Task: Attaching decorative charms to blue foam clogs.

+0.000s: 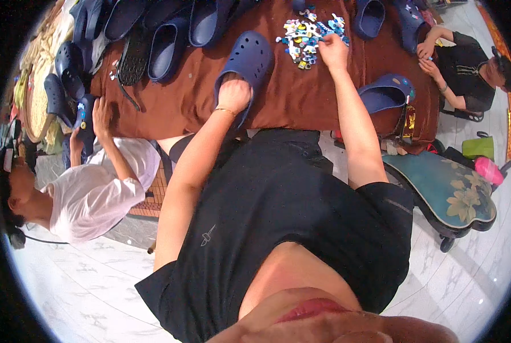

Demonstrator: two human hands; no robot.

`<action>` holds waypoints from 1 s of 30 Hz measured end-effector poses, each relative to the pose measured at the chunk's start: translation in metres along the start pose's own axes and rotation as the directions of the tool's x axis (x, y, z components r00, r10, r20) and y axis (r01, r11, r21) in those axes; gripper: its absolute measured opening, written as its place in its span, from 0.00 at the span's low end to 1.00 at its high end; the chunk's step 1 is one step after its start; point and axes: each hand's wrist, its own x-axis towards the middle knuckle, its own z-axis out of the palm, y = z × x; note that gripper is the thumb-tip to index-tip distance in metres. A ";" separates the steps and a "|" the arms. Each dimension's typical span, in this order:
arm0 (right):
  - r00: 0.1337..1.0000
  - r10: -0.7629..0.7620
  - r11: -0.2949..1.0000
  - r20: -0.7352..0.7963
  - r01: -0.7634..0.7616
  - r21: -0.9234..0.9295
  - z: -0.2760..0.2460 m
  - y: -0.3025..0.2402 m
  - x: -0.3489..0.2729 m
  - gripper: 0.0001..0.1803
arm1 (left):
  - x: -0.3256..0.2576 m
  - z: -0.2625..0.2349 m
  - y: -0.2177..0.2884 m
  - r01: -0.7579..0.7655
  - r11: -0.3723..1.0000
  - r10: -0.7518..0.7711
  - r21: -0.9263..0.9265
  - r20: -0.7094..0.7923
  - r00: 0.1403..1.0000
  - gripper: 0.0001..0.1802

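A navy clog (248, 60) with holes in its upper lies on the brown cloth in front of me. My left hand (235, 93) is pushed into its foot opening, closed on it, with the fingertips hidden inside. At the right edge of a pile of small colourful shoe charms (307, 40), my right hand (333, 50) reaches down with its fingers drawn together. What is between those fingers is too small to make out. The charms are white, blue, yellow and black.
Several navy clogs (168, 48) and a black sole (132, 60) lie along the far left. A clog with charms (388, 93) sits right on the brown cloth (181, 108). Co-workers sit at left (95, 188) and right (467, 71); a teal stool (444, 186) stands lower right.
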 end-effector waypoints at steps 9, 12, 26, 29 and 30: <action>0.909 -0.412 0.907 0.064 0.402 0.124 0.051 -0.106 -0.057 0.05 | 0.002 0.005 0.009 0.057 0.998 -0.055 -0.026 0.045 0.997 0.15; 0.870 -0.493 0.870 -0.006 0.492 -0.008 0.055 -0.106 -0.066 0.04 | 0.003 0.003 0.011 0.057 0.998 -0.056 -0.023 0.046 0.997 0.15; 0.813 -0.555 0.788 0.176 0.581 -0.201 0.043 -0.117 -0.081 0.13 | 0.001 0.006 0.007 0.015 0.998 -0.011 -0.067 0.066 0.998 0.14; 0.826 -0.349 0.811 0.443 0.503 -0.300 0.045 -0.136 -0.048 0.10 | 0.003 0.003 0.008 0.053 0.998 -0.050 -0.043 0.077 0.996 0.15; 0.840 -0.218 0.890 0.497 0.381 -0.253 0.044 -0.137 -0.037 0.10 | 0.002 -0.002 0.010 0.081 0.995 -0.074 -0.050 0.114 0.991 0.13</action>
